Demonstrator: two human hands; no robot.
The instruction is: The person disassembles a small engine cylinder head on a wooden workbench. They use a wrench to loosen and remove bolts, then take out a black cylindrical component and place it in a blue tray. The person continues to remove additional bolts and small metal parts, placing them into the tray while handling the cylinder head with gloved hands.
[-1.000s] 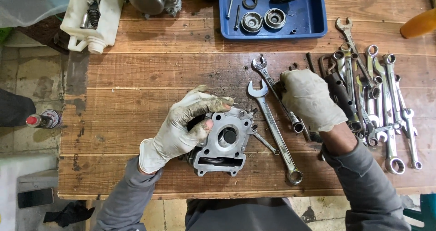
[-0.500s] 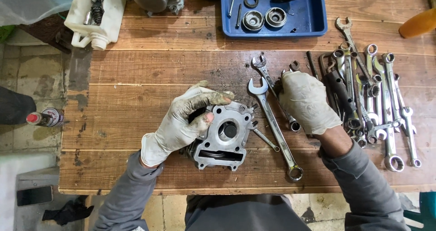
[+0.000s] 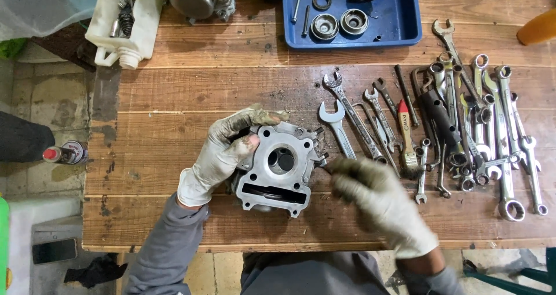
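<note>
On a worn plank workbench (image 3: 174,92), a person in soiled gloves steadies a grey metal engine cylinder head (image 3: 279,167). The left hand (image 3: 226,153) curls around the casting's left edge, fingers hooked over its top and thumb pressed on its face. The right hand (image 3: 379,205), blurred, sits just right of the casting's lower corner; whether it grips anything cannot be told. Beyond the right hand lie an open-ended spanner (image 3: 337,130), a small paintbrush (image 3: 407,141) and a spread of spanners (image 3: 492,127). Farther from both hands, a blue plastic tray (image 3: 405,17) holds two round metal parts (image 3: 339,24), a dark ring and a few bolts. Up beyond the left hand, a cut white plastic jug (image 3: 124,19) holds small dark parts.
</note>
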